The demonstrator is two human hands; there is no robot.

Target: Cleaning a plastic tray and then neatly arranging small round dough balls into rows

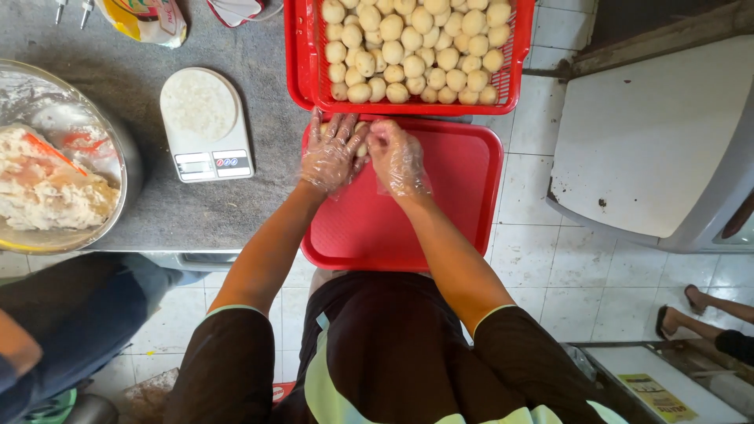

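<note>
Both my hands wear thin clear plastic gloves and meet over the far edge of a flat red tray (440,204). My left hand (330,153) cups a pale dough ball (362,149), fingers spread towards the basket. My right hand (397,157) is curled against the same ball from the right. Just beyond them stands a red perforated basket (302,55) filled with several rows of round pale dough balls (416,47).
A white digital kitchen scale (206,122) sits on the grey counter (157,212) to the left. A large metal bowl (118,153) with whitish dough is at the far left. Another person's leg (71,314) is lower left. A white appliance (660,149) stands on the right, feet (691,310) beyond it.
</note>
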